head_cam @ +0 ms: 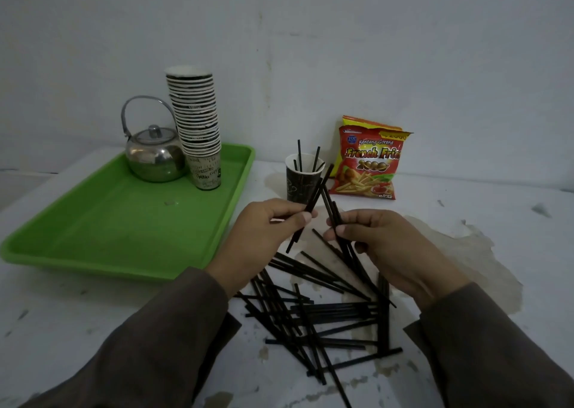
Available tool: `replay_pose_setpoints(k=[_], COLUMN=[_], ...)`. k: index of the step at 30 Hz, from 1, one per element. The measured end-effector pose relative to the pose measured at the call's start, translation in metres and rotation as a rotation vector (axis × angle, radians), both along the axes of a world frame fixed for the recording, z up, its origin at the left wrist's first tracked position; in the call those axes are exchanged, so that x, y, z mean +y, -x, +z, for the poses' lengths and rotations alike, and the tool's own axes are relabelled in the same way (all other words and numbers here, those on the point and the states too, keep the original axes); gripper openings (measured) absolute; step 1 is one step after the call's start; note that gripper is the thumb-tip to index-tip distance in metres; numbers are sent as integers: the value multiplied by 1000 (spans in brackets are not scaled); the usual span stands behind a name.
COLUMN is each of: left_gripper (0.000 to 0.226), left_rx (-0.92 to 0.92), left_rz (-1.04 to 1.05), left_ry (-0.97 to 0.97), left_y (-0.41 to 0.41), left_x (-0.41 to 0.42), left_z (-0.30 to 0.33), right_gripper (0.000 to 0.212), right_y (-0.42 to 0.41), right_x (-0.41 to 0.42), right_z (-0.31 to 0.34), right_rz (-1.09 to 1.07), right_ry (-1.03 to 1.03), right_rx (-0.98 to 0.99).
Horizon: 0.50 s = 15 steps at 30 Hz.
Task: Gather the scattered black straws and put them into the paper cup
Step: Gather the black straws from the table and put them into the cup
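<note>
Two hands up over the table: left hand (pixel 267 221) pinches one black straw (pixel 306 208), right hand (pixel 382 239) grips a small bundle (pixel 334 215), count unclear since fingers hide it. Paper cup (pixel 302 179) just behind, few straws inside; loose pile (pixel 316 308) below, partly under sleeves.

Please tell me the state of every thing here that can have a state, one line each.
Paper cup: upright, open, a few straws inside.
Loose straws: scattered on the table.
Left hand: shut on straws.
Right hand: shut on straws.
Kettle: lid on, handle up, on the tray.
Cup stack: upright on the tray.
Tray: flat on the table.
Snack bag: standing; cannot tell if sealed.
</note>
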<state>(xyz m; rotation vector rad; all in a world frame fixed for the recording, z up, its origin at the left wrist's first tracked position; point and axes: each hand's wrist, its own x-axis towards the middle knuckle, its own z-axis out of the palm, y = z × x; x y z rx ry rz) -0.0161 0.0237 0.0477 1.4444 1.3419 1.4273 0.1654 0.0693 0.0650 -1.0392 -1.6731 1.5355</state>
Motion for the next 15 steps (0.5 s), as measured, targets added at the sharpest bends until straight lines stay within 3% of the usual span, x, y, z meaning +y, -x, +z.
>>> replay_pose_setpoints(k=[5, 11, 15], left_gripper=[12, 9, 10], left_rx=[-59, 100, 205], left_rz=[11, 105, 157], left_ry=[-22, -158, -197], left_y=[3, 21, 37], left_x=[12, 62, 102], left_z=[17, 67, 87], right_gripper=[14, 8, 10], right_y=[11, 34, 51], right_x=[16, 62, 97], right_z=[14, 64, 77], right_rz=[-12, -208, -343], right_ry=[-125, -367, -467], right_rx=[-49, 98, 62])
